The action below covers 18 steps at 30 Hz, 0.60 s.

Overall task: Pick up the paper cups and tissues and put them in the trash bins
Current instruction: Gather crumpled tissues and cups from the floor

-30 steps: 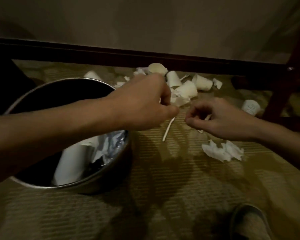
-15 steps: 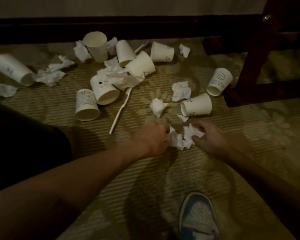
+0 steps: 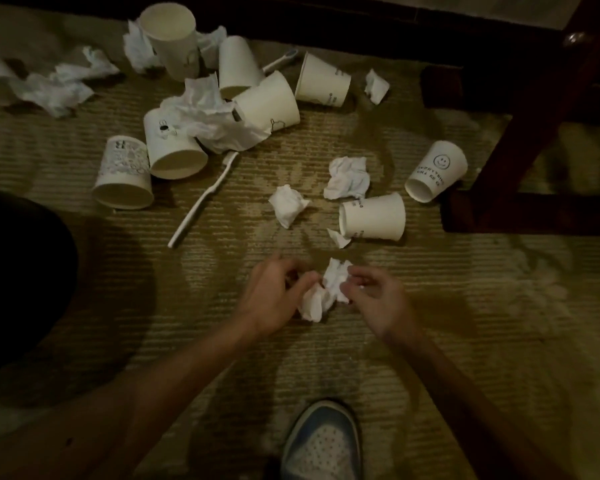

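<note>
My left hand [image 3: 274, 299] and my right hand [image 3: 378, 303] both pinch a crumpled white tissue wad [image 3: 323, 292] between them, just above the carpet. Ahead lie two more tissue balls [image 3: 289, 204] [image 3: 349, 178] and a paper cup on its side [image 3: 374, 216]. A smiley-face cup [image 3: 437, 171] lies further right. Several cups [image 3: 174, 147] and a large crumpled tissue [image 3: 212, 116] are heaped at the upper left. The dark trash bin [image 3: 21, 271] shows only as a black edge at the left.
A white toothbrush [image 3: 205, 199] lies on the carpet among the cups. A dark wooden chair frame [image 3: 520, 140] stands at the right and a dark baseboard [image 3: 326, 26] runs along the top. My blue shoe [image 3: 323, 441] is at the bottom.
The view swung from the bin down to the littered carpet. Both hands came down onto the tissue and now have it bunched and raised slightly between them.
</note>
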{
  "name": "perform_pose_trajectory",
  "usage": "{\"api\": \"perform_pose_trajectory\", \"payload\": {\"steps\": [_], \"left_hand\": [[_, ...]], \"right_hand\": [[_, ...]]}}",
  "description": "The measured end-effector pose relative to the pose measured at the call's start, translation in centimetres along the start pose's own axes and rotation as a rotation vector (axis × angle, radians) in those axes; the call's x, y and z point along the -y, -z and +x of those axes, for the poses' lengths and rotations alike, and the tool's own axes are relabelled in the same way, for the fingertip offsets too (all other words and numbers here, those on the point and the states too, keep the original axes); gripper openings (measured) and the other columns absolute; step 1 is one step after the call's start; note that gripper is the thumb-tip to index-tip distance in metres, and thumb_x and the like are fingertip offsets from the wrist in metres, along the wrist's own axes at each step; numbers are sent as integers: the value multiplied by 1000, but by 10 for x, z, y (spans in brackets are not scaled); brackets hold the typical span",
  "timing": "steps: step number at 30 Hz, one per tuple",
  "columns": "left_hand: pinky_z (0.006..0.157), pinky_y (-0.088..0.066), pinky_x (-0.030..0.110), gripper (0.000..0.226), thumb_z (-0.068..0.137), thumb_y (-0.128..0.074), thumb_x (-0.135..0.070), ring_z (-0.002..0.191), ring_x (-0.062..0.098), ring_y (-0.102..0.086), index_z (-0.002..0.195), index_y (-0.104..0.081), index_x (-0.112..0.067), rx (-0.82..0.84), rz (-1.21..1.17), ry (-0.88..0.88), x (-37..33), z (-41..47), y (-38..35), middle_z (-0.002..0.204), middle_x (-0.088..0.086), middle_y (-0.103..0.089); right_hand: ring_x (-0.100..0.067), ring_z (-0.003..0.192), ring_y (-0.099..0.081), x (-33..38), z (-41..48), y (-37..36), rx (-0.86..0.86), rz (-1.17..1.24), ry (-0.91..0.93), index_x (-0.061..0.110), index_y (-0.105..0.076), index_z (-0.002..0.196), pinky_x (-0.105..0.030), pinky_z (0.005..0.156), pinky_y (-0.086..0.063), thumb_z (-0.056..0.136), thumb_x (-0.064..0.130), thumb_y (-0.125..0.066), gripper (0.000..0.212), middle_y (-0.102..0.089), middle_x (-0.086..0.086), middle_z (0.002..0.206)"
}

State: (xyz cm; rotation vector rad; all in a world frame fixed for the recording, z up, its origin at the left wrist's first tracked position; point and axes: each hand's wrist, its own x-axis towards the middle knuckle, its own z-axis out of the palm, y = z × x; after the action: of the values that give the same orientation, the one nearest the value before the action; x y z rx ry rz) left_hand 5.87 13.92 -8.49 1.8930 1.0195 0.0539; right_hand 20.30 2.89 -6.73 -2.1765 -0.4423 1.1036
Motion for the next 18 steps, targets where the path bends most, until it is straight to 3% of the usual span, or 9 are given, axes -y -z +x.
{"api": "perform_pose_trajectory", "payload": {"steps": [3,6,9,11,13,15,18], "left_hand": [[76,-54,24,25,96,-58,-38,84,4,-67,105,-75,-21,-88,-298,108,-8,-7,-4,93,-9,-74],[57,-52,18,29,98,-52,-44,69,6,-68,92,-71,-23,-173,-539,200,-20,-11,-10,76,-6,-72],[63,-54,27,37,97,-44,-55,71,1,-66,91,-64,-25,-253,-566,264,-26,-13,-12,81,-5,-70],[63,-55,32,43,98,-40,-56,69,8,-68,86,-65,-23,-263,-523,263,-26,-12,-7,76,-4,-70],[51,-53,29,50,100,-39,-54,55,14,-67,77,-65,-19,-276,-530,263,-24,-9,2,61,-2,-68],[40,-42,20,53,100,-40,-52,40,7,-58,68,-62,-16,-311,-478,297,-20,-5,12,48,-7,-62],[46,-42,23,54,100,-39,-52,44,14,-55,74,-65,-13,-290,-508,346,-17,2,21,54,-1,-60]], "right_hand": [[-19,93,-70,14,-6,-13,115,288,-83,20,-69,103,-32,78,-59,94,21,-62,11,-71,-5,108],[-19,96,-72,28,-16,-25,257,502,-93,16,-70,111,-37,81,-58,97,48,-48,40,-74,-6,106],[-18,102,-70,38,-23,-30,429,556,-118,18,-66,120,-38,79,-58,79,77,-34,78,-74,-6,109],[-18,101,-70,44,-22,-31,485,521,-114,18,-66,118,-39,76,-59,75,79,-30,83,-74,-5,107],[-19,95,-72,48,-16,-28,417,452,-69,20,-71,107,-39,74,-59,78,78,-29,77,-75,-4,101],[-20,91,-70,50,-6,-23,222,212,39,25,-73,100,-38,74,-56,90,72,-25,68,-74,0,96],[-19,105,-56,35,13,-13,-32,-430,309,30,-59,125,-35,85,-41,98,61,-22,55,-54,3,110]]}}
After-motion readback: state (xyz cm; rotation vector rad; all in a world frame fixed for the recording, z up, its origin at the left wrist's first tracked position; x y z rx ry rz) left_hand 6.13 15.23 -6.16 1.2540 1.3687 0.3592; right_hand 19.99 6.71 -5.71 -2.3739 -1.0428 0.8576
